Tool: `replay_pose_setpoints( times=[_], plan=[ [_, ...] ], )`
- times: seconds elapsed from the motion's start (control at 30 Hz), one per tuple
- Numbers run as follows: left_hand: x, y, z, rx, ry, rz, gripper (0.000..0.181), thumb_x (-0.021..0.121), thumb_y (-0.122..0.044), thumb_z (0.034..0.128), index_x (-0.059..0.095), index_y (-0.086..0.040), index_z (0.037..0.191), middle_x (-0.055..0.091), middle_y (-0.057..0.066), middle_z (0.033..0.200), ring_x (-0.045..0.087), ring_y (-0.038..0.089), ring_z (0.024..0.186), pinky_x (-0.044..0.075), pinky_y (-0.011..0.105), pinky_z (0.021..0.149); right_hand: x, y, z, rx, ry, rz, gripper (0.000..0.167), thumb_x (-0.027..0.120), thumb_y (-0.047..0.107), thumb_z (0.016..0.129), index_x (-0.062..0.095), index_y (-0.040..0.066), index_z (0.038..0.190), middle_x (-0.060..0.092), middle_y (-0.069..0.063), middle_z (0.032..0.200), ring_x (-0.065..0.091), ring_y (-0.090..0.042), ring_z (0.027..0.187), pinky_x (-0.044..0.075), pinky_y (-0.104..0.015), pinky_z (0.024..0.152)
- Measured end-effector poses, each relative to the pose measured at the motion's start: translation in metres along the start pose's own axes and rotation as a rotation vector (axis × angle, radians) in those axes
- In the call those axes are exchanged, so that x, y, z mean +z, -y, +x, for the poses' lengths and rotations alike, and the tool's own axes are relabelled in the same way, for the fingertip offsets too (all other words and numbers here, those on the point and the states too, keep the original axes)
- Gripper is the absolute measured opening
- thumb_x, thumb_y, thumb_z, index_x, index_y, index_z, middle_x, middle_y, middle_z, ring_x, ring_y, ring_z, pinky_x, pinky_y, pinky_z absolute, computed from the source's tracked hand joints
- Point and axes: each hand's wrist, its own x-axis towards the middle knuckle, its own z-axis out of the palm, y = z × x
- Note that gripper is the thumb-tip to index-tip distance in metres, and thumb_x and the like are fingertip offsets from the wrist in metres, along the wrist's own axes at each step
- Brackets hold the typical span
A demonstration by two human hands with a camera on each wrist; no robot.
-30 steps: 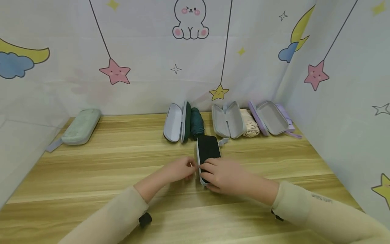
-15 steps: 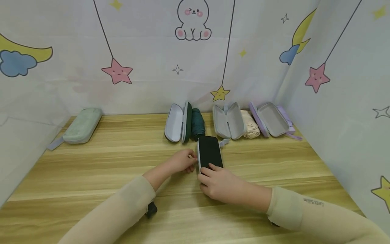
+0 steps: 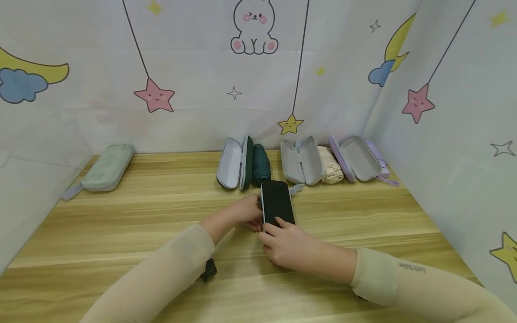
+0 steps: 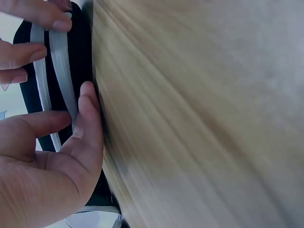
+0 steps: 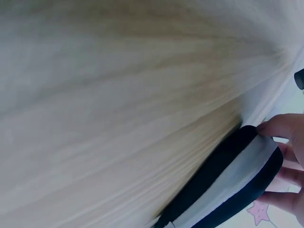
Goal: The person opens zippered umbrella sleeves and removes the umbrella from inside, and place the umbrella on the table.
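A black case [image 3: 278, 202] with a pale zipper edge lies on the table at the centre of the head view. My left hand [image 3: 248, 212] is at its left side; in the left wrist view, the fingers of my left hand [image 4: 52, 166] are bent against the zipper band [image 4: 61, 66], thumb and fingertips close together. My right hand [image 3: 291, 246] holds the near end of the case, fingers on its top and side. In the right wrist view, my right hand [image 5: 289, 161] grips the end of the black case [image 5: 232, 183] between thumb and fingers.
Along the back stand an open dark green case [image 3: 247, 163], a teal bundle [image 3: 261, 165], an open grey case [image 3: 303, 161], a cream bundle [image 3: 331, 167] and an open purple case [image 3: 359, 159]. A closed pale green case [image 3: 109, 168] lies back left.
My right hand has slid toward the near end of the case, uncovering more of its top. My left hand has moved in against the case's left side.
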Motion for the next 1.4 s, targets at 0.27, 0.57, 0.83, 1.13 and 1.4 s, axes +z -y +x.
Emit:
replay_pose_setpoints(
  times=[0.27,0.57,0.83,1.13,1.4],
  plan=[
    [0.002,-0.007,0.001,0.004,0.017,0.043,0.021,0.060,-0.008,0.0914,0.053,0.001,0.109,0.062,0.014,0.062,0.060,0.017,0.049,0.053,0.029,0.050,0.002,0.002,0.005,-0.022,-0.025,-0.024,0.011,0.066,0.018,0.091,0.074,0.021,0.084,0.056,0.000,0.097,0.055,-0.019,0.096,0.052,-0.040,0.087],
    [0.003,-0.010,-0.001,-0.046,0.010,0.062,0.049,0.058,-0.009,0.0926,0.033,0.002,0.134,0.062,0.015,0.061,0.060,0.017,0.048,0.051,0.028,0.048,0.007,0.002,-0.003,-0.063,-0.113,-0.024,0.016,0.061,0.022,0.092,0.069,0.021,0.078,0.052,0.001,0.095,0.047,-0.018,0.093,0.040,-0.032,0.090],
    [0.000,-0.012,-0.002,-0.130,0.021,0.065,0.080,0.052,-0.001,0.0918,-0.001,-0.002,0.153,0.064,0.018,0.067,0.061,0.018,0.049,0.053,0.029,0.051,0.008,0.002,-0.020,-0.028,-0.114,0.011,0.011,0.065,0.029,0.088,0.073,0.022,0.085,0.056,0.005,0.090,0.044,-0.016,0.083,0.034,-0.027,0.069],
    [-0.003,-0.011,-0.004,-0.161,0.015,0.094,0.086,0.048,0.003,0.0902,-0.011,-0.005,0.153,0.067,0.022,0.072,0.063,0.020,0.052,0.055,0.032,0.055,0.010,0.001,-0.040,0.078,-0.136,0.116,0.015,0.071,0.013,0.076,0.060,0.020,0.068,0.054,0.009,0.060,0.046,-0.011,0.057,0.036,-0.024,0.050],
    [-0.006,-0.011,-0.005,-0.185,0.034,0.113,0.088,0.047,0.004,0.0923,-0.016,-0.006,0.153,0.068,0.021,0.075,0.065,0.022,0.057,0.056,0.034,0.058,0.011,-0.001,-0.050,0.094,-0.180,0.167,0.021,0.073,0.009,0.070,0.056,0.020,0.066,0.048,0.009,0.051,0.046,-0.009,0.049,0.036,-0.026,0.045]
  ],
)
